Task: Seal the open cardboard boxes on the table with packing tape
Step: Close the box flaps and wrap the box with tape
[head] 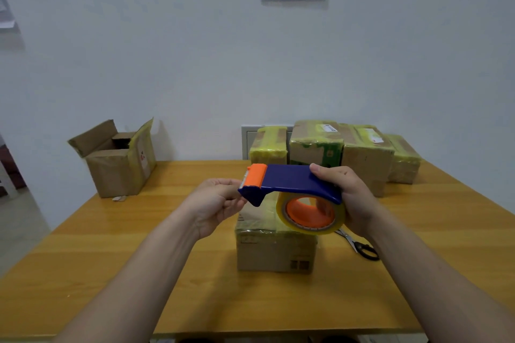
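Mid-frame, right hand (345,198) grips blue-and-orange plastic tape dispenser (292,182) over small taped brown cardboard box (276,250); left hand (217,203) pinches at its cutter, likely freeing the tape end.

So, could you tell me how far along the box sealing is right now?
Done: four taped boxes stand at the far edge of the table, wrapped in yellowish tape. In hand: the right hand grips the blue tape dispenser above the centre box, whose top already carries tape, while the left hand pinches the dispenser's orange cutter end. Left: the open box at the far left, flaps up.
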{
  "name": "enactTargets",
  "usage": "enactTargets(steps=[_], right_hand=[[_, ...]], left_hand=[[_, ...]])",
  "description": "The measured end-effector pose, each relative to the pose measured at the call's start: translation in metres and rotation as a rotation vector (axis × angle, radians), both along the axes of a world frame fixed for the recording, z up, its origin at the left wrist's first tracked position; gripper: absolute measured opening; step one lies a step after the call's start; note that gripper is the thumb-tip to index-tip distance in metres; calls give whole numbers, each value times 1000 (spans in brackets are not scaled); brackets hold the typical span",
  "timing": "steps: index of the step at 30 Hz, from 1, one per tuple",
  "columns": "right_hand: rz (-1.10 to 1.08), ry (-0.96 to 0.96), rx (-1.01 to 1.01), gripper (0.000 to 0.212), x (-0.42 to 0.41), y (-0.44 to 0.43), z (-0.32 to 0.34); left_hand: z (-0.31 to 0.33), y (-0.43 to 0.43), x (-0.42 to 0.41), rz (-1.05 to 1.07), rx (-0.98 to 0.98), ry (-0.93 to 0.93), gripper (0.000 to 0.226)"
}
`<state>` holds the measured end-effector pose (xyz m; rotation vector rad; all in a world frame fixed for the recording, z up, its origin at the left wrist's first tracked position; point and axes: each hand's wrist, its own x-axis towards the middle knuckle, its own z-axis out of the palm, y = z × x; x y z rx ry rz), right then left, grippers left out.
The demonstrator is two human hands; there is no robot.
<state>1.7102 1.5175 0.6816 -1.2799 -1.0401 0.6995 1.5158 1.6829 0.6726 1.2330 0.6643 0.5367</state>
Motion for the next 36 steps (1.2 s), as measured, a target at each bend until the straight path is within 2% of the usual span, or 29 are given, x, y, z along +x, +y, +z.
enactTargets(steps=[3,8,12,18,21,26,36], right_hand=[[12,-52,-68,42,2,0,2],[18,-105,-146,46,20,-15,7],[32,-219,-201,37,24,-20,13],[4,-482,-254,53,16,-12,27],[-11,-558,-259,52,12,-7,30],[-23,-596,-298,38,7,-4,30],[-57,-639,-352,47,4,4,27]], left_hand=[[-3,0,0,3,17,44,19],[-13,2,-14,84,38,58,3],[-23,-3,-21,83,122,133,14],[-22,-8,-23,70,389,317,11],[-22,-9,-20,100,562,431,9],[-22,-14,-17,126,757,552,11],[-9,-23,-8,124,900,741,14]])
